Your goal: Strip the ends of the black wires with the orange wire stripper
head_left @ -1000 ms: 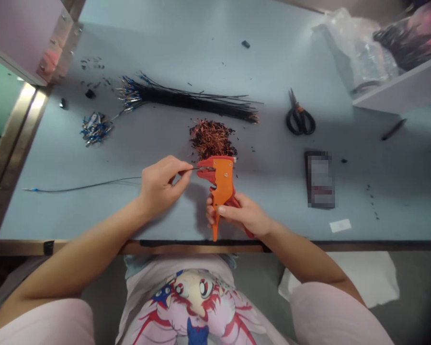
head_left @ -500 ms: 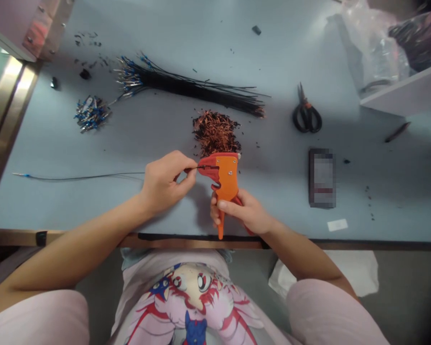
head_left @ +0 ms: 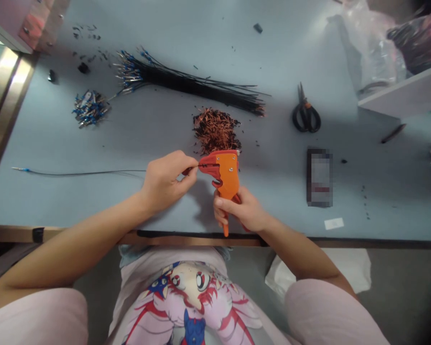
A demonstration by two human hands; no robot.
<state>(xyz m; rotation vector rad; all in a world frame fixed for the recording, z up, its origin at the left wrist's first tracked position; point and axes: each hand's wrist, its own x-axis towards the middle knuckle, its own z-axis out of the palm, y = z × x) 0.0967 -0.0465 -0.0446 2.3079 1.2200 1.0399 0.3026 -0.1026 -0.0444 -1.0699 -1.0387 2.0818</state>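
Between thumb and fingers, my left hand [head_left: 168,179] pinches a thin black wire [head_left: 89,173]. The wire trails left across the bench to a blue-collared metal terminal [head_left: 20,169]. Its other end sits at the red jaws of an orange wire stripper [head_left: 228,175]. My right hand [head_left: 239,208] is wrapped round the stripper's handles, one orange and one red. Just beyond the tool's head lies a pile of copper and black wire scraps [head_left: 216,127]. Whether the jaws bite on the wire is too small to tell.
Behind the scraps lies a bundle of black wires [head_left: 194,86] with blue terminals at its left end. A heap of loose blue terminals [head_left: 90,109] is further left. To the right are black-handled scissors [head_left: 306,115], a pixelated dark phone-like object [head_left: 319,177] and a pen [head_left: 393,133].
The stripper's handles have swung slightly right, and the fingers of my right hand have closed further on them. My left hand keeps its pinch on the wire. The view has shifted a little.
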